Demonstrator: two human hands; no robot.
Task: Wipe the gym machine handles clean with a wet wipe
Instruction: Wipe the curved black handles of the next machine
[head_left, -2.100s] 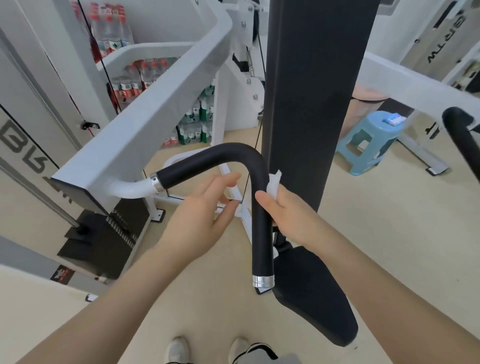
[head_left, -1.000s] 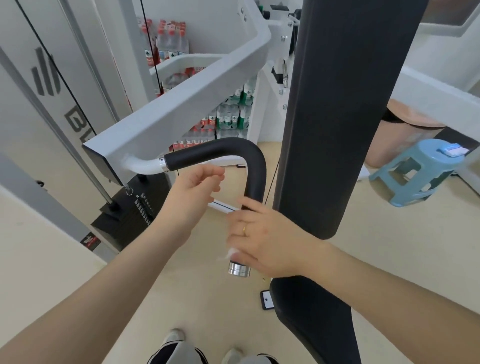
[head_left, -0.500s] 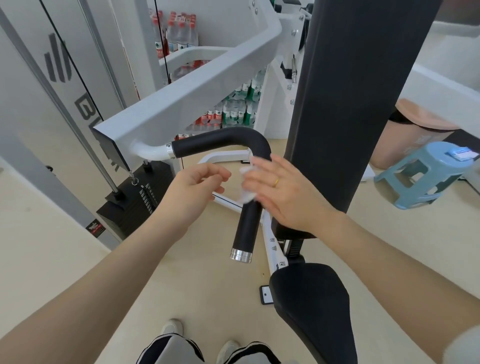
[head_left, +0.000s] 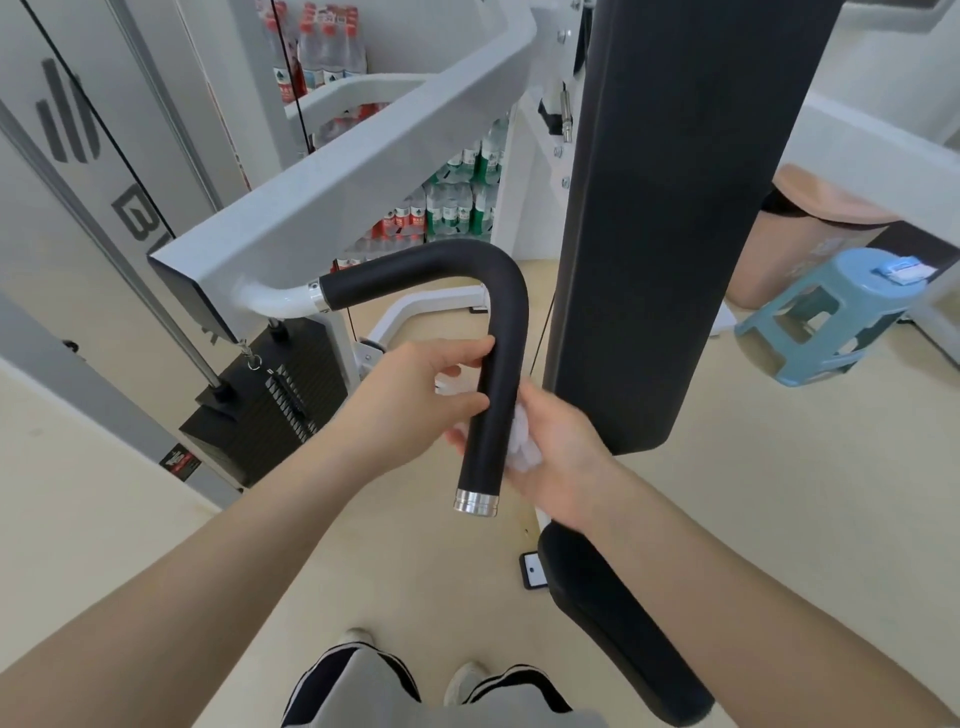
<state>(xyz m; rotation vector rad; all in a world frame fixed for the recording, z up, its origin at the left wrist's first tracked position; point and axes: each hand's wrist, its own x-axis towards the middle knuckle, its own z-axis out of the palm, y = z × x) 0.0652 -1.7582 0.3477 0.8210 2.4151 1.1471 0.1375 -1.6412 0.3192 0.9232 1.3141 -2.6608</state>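
A black padded handle (head_left: 498, 364) bends from a white machine arm (head_left: 322, 208) down to a silver end cap (head_left: 475, 503). My right hand (head_left: 558, 457) is on the right side of the handle's vertical part, with a crumpled white wet wipe (head_left: 522, 441) pressed between palm and handle. My left hand (head_left: 415, 400) sits on the left side of the same part, thumb and fingers touching the handle, a bit of the wipe showing under them.
A tall black back pad (head_left: 670, 208) stands just right of the handle, with the black seat (head_left: 623, 623) below. A weight stack (head_left: 260, 410) is at left, a blue stool (head_left: 831, 312) at right, bottled water packs (head_left: 452, 208) behind. A phone (head_left: 532, 569) lies on the floor.
My right hand has slid down the handle's vertical part and turned to its right side with the wipe. My left hand has closed in onto the handle from the left.
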